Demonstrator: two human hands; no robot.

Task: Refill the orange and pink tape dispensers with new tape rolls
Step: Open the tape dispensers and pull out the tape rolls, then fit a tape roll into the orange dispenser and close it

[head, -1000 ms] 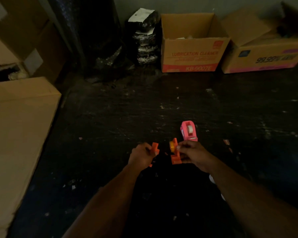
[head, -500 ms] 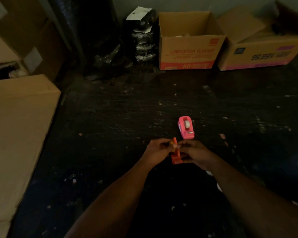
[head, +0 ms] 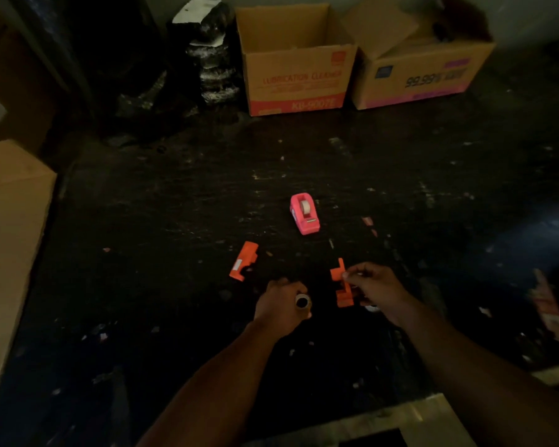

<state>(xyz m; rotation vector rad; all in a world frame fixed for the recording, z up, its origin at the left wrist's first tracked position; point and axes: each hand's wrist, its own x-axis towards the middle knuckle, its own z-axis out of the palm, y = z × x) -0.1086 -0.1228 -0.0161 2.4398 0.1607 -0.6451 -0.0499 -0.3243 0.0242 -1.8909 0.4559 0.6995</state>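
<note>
Left hand (head: 279, 304) curled closed, right hand (head: 373, 287) pinching, both forearms extended forward.

- Two bare forearms enter from the bottom edge, with no sleeves in view up to the frame's edge.
- The left hand (head: 281, 301) and right hand (head: 376, 290) wear no gloves.
- The dim light hides finer detail.

- One pink plastic tape dispenser (head: 304, 214) stood there.
- Two orange plastic dispenser pieces (head: 243, 261) (head: 342, 283) were out.
- One small tape roll (head: 302, 301) was seen.
- Two open brown cardboard boxes (head: 299, 82) (head: 420, 79) stood behind.
</note>
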